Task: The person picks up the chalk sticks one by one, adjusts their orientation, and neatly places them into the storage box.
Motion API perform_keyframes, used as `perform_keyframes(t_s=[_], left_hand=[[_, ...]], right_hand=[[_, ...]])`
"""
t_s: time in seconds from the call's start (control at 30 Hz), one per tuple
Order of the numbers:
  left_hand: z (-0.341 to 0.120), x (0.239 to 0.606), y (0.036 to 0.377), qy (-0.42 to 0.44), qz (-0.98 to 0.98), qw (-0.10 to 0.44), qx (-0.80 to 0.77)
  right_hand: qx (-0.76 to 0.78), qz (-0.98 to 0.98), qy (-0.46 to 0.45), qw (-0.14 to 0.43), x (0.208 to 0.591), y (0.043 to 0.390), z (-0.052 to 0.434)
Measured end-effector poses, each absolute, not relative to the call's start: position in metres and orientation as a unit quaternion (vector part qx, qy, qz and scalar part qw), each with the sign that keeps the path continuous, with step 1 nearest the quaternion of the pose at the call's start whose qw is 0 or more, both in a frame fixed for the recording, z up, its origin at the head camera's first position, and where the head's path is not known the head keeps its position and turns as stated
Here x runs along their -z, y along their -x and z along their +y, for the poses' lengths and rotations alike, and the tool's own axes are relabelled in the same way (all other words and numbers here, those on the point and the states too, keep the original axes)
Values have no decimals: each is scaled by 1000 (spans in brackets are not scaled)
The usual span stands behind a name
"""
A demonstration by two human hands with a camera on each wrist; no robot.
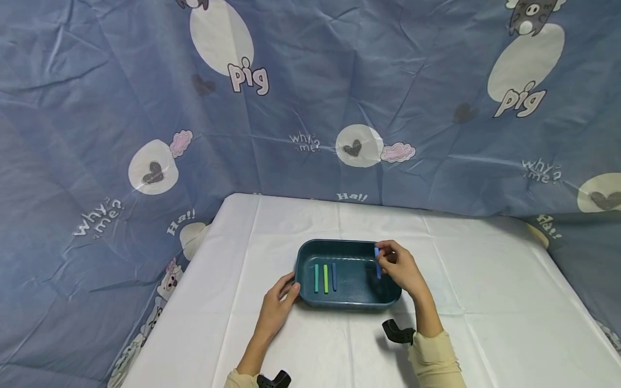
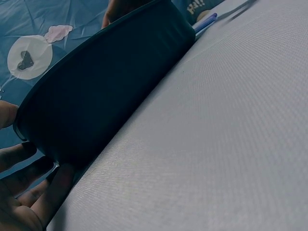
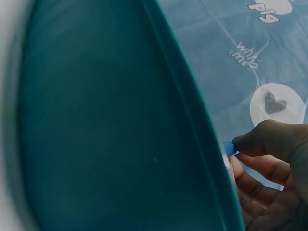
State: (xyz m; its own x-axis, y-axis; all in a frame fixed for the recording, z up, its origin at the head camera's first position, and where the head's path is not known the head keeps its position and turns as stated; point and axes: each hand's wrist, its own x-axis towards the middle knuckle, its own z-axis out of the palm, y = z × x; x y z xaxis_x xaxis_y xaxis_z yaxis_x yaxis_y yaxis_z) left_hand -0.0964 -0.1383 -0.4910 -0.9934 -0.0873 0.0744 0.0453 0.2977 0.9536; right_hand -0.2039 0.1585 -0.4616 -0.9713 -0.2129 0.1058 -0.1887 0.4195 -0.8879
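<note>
A dark teal tray (image 1: 342, 305) sits on the white cloth. My left hand (image 1: 277, 307) holds its near left corner, the thumb at the rim and the fingers (image 2: 53, 192) against the outer wall. Inside the tray, a teal stick (image 1: 316, 278), a lime green stick (image 1: 325, 278) and a dark blue stick (image 1: 334, 277) lie side by side, left of the middle. Over the right end, my right hand (image 1: 398, 267) pinches a brighter blue stick (image 1: 378, 264) by its upper part. Only one end of this blue stick (image 3: 230, 148) shows past the rim in the right wrist view.
A blue printed fabric (image 1: 310, 97) hangs behind and around the white-covered table (image 1: 271, 226). Black wrist mounts (image 1: 399, 332) show on both forearms. Past the tray's far end in the left wrist view lies a blurred purple-blue object (image 2: 206, 22), unclear in kind.
</note>
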Motion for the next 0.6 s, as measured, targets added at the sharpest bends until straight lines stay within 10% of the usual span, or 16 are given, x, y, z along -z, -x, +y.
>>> perform_keyframes(t_s=[0.6], left_hand=[[-140,491,96,-18,-806,56,589]], right_hand=[[523,843,122,26,431,187,134]])
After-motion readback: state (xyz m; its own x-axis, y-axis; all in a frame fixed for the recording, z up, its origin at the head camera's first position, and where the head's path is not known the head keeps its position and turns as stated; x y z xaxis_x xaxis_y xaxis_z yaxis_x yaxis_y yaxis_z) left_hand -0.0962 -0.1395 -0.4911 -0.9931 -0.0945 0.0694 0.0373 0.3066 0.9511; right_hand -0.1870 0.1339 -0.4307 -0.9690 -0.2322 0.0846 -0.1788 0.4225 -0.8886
